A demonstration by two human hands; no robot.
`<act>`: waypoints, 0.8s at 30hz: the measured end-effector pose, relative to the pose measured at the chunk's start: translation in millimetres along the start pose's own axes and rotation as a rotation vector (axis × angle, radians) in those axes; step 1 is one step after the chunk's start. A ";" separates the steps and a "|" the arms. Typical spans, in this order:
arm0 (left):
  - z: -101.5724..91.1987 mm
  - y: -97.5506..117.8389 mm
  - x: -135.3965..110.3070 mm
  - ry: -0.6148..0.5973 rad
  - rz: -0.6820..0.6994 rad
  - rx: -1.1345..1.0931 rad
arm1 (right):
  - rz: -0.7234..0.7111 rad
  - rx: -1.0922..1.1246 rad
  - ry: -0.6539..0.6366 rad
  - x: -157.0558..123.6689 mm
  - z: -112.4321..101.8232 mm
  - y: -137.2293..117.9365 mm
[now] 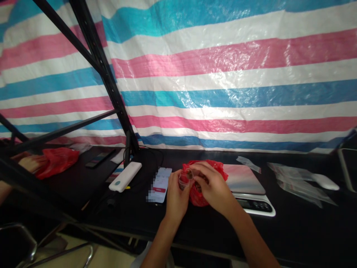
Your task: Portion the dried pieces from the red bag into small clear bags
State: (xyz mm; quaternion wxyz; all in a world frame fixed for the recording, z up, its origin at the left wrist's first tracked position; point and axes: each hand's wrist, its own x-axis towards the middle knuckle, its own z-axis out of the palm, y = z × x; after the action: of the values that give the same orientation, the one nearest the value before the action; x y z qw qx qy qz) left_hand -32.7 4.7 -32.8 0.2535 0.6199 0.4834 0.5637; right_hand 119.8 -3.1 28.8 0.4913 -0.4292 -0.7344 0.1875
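Note:
My left hand [177, 193] is closed round a small clear cup [183, 181], its rim tipped toward my other hand. Against that rim, the fingers of my right hand [213, 184] pinch a second small, round clear piece [190, 174]; whether it is a cup or a lid I cannot make out. Both hands are over an open red plastic bag [199, 200], which holds small brown pieces partly hidden by my right hand. Just right of the bag stands a white digital scale [266, 209] with a pinkish, shiny top plate.
A lit phone [162, 186] lies left of my hands, beside a white power strip [126, 177]. Clear zip bags [298, 182] and a white handheld object [325, 181] lie to the right. Beyond a black metal frame [107, 82], a co-worker's hand [30, 163] touches another red bag [57, 160].

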 end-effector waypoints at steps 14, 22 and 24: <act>3.0 1.7 -7.5 -0.068 0.099 0.111 | -0.428 -0.186 0.072 -10.1 4.9 -0.2; -8.8 19.7 -11.5 -0.042 -0.053 0.135 | -0.094 -0.255 0.173 -5.9 -17.6 25.8; -11.1 26.7 -15.8 -0.012 -0.160 0.137 | -0.008 -0.309 0.027 -5.6 -19.4 31.2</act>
State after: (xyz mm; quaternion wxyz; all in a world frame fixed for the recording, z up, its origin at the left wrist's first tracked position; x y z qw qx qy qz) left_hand -33.2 -22.6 -14.4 0.2577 0.5983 0.5674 0.5037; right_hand 151.6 7.0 12.6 0.4300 -0.4990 -0.7496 0.0646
